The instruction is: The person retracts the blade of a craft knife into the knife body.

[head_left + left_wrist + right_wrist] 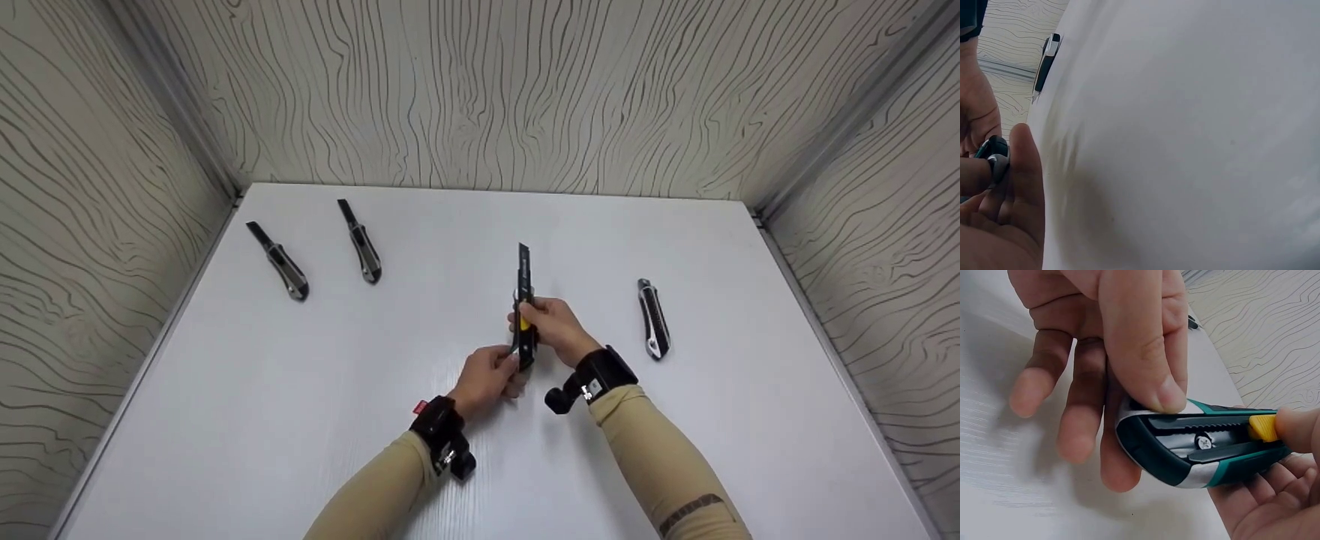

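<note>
Both hands hold a utility knife (pixel 526 351) above the middle of the table, its dark blade (pixel 524 259) extended and pointing away from me. My right hand (pixel 556 327) grips the body, with the thumb against a yellow slider (pixel 1262 428). At the butt end, my left hand (pixel 484 377) pinches the knife between thumb and index finger; its other fingers hang loose in the right wrist view. That view shows the dark green and silver handle (pixel 1154 453) and a screw in its channel. In the left wrist view, only the butt of the knife is visible.
On the white table (pixel 300 420), two utility knives with blades out lie at the left: one outer (pixel 287 271), one inner (pixel 365 251). A third knife (pixel 655 322), no blade showing, lies to the right. Wood-patterned walls (pixel 480 97) border the back and sides.
</note>
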`<act>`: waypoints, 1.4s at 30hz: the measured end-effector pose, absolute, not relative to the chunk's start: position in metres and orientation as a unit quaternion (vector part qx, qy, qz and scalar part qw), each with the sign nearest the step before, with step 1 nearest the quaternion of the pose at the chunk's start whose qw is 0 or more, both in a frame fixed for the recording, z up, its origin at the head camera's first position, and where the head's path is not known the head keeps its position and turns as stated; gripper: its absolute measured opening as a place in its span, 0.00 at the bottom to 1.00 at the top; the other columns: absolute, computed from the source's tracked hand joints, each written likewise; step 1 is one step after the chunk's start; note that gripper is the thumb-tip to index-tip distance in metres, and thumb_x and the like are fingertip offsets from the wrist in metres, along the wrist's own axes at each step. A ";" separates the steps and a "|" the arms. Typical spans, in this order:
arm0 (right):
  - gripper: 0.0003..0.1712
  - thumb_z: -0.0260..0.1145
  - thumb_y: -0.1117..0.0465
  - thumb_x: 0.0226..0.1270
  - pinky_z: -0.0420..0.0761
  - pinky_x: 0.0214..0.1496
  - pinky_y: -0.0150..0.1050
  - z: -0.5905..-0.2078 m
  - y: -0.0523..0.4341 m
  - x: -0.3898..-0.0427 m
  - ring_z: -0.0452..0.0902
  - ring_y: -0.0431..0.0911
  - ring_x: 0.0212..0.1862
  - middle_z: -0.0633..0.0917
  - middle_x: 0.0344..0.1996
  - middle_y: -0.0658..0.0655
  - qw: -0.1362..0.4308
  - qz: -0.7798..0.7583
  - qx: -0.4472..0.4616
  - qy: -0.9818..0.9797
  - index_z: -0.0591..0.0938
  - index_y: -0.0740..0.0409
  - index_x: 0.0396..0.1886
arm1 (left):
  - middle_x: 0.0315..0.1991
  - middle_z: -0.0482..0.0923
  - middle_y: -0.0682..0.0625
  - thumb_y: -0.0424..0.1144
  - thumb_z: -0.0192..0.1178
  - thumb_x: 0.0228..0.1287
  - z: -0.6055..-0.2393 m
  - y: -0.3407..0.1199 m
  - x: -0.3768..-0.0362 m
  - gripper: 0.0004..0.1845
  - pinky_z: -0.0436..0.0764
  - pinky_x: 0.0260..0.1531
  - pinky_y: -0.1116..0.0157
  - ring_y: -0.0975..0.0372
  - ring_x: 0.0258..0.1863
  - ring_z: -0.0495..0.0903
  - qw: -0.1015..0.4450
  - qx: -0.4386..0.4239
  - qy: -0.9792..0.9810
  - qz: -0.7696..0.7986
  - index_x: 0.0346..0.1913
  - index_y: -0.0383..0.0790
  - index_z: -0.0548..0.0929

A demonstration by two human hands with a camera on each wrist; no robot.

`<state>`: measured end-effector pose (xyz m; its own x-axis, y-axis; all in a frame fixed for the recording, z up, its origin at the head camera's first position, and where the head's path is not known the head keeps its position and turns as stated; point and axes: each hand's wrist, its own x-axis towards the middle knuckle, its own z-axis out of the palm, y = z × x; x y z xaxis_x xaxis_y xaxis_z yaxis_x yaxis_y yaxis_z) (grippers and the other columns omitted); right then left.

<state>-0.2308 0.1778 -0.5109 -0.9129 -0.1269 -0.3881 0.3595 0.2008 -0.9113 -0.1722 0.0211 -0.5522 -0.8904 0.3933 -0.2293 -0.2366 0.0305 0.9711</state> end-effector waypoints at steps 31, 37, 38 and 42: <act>0.20 0.54 0.61 0.76 0.82 0.47 0.35 -0.512 0.177 -0.230 0.84 0.43 0.43 0.83 0.52 0.68 0.192 -0.636 0.062 0.745 0.75 0.71 0.58 | 0.28 0.81 0.41 0.34 0.49 0.74 -0.555 0.021 -0.175 0.13 0.82 0.24 0.66 0.61 0.22 0.79 0.219 0.054 0.703 0.675 0.46 0.27 0.79; 0.18 0.54 0.62 0.75 0.82 0.47 0.35 -0.513 0.177 -0.231 0.84 0.42 0.43 0.85 0.49 0.65 0.189 -0.636 0.065 0.746 0.76 0.70 0.57 | 0.26 0.78 0.43 0.33 0.48 0.74 -0.555 0.022 -0.175 0.13 0.80 0.22 0.67 0.62 0.21 0.76 0.214 0.058 0.694 0.685 0.44 0.25 0.79; 0.17 0.54 0.62 0.75 0.82 0.48 0.35 -0.514 0.176 -0.231 0.84 0.43 0.43 0.85 0.49 0.65 0.189 -0.634 0.065 0.747 0.76 0.70 0.56 | 0.26 0.78 0.43 0.33 0.49 0.74 -0.555 0.022 -0.175 0.13 0.80 0.21 0.67 0.62 0.21 0.76 0.212 0.059 0.695 0.685 0.43 0.25 0.79; 0.18 0.54 0.62 0.75 0.82 0.50 0.36 -0.514 0.176 -0.231 0.84 0.43 0.45 0.84 0.52 0.66 0.193 -0.631 0.069 0.748 0.76 0.69 0.58 | 0.26 0.79 0.43 0.33 0.49 0.73 -0.555 0.021 -0.175 0.12 0.83 0.22 0.65 0.62 0.20 0.77 0.205 0.058 0.706 0.675 0.43 0.26 0.80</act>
